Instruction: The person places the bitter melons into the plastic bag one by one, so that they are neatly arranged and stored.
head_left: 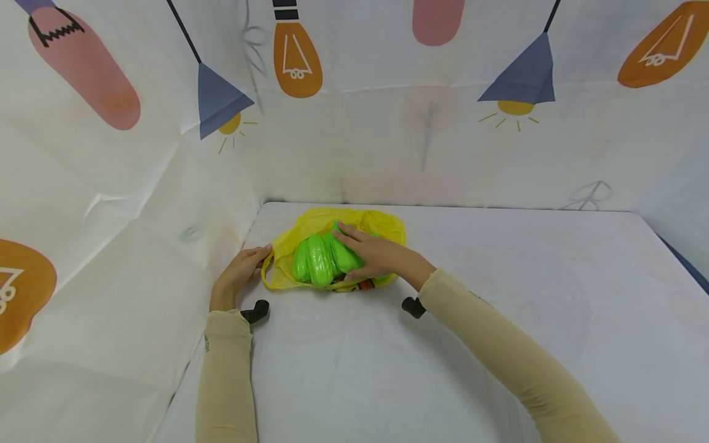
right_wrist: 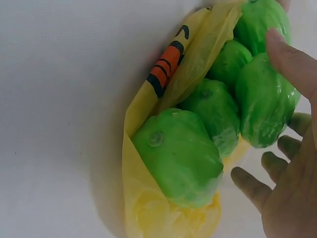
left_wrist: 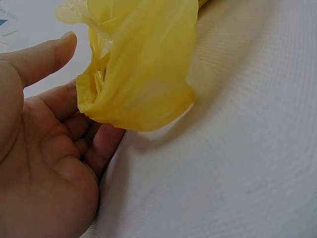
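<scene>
A yellow plastic bag (head_left: 382, 223) lies on the table with several shiny bright green, lobed chayote-like fruits (head_left: 320, 261) at its mouth. My left hand (head_left: 239, 275) is at the bag's left end, beside the handle loop. In the left wrist view, the fingers (left_wrist: 62, 99) of that hand reach behind the gathered yellow plastic (left_wrist: 143, 84), while the thumb stands apart from it. Over the fruits, my right hand (head_left: 376, 253) is spread, its fingertips overlapping them in the head view. From the right wrist, its thumb lies against one green fruit (right_wrist: 265, 101), fingers parted.
The white-covered table (head_left: 498, 344) extends to the right and toward me. A white curtain (head_left: 354, 147) printed with lamps and bulbs stands behind it and along the left side. A dark wrist camera (head_left: 256, 312) sticks out from the left sleeve, another (head_left: 413, 307) from the right.
</scene>
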Available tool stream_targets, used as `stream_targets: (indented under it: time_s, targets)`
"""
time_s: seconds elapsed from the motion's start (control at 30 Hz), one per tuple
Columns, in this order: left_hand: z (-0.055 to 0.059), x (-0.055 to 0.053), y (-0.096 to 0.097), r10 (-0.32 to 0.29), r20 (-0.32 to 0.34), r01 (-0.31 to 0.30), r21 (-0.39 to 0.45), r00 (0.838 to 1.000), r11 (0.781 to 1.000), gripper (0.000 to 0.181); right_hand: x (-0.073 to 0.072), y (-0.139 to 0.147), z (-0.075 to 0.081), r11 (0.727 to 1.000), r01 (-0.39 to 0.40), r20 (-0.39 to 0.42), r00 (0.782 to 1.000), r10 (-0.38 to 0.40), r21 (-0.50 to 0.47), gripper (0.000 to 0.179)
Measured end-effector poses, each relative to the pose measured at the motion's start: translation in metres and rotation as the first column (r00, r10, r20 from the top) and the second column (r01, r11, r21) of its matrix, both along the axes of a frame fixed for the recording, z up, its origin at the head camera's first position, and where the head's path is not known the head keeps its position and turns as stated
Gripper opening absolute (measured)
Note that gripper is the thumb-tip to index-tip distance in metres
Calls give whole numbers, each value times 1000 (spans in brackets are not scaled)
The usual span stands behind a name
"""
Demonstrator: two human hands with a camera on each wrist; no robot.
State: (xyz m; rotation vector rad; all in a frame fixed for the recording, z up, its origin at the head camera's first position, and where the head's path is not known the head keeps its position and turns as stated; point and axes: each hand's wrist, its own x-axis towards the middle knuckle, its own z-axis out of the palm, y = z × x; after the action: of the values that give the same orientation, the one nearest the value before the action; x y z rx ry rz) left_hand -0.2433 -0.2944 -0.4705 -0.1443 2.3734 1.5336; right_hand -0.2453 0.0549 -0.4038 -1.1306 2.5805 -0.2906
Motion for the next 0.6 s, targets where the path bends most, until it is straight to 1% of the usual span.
stream_targets:
  time_s: [0.17, 0.27, 0.37, 0.43, 0.6]
  targets:
    - [-1, 1, 2, 2, -8, -2, 20, 1000, 1000, 47, 1, 2, -4, 1000, 2, -6, 1000, -2, -6, 99]
    - [-2, 3, 4, 4, -4, -4, 10, 1000, 1000, 49, 2, 3, -7, 1000, -3, 3, 1000, 3, -9, 99]
    - [-2, 4, 4, 17, 5, -17, -20, 1000, 1000, 51, 3, 3, -8, 1000, -8, -2, 1000, 8, -3, 99]
    - [-2, 5, 4, 34, 5, -34, -18, 999, 999, 53, 3, 4, -6, 1000, -6, -7, 1000, 6, -14, 98]
    - [0, 3, 3, 42, 4, -42, -33, 999, 999, 60, 2, 8, 1, 998, 1, -18, 1000, -2, -64, 97]
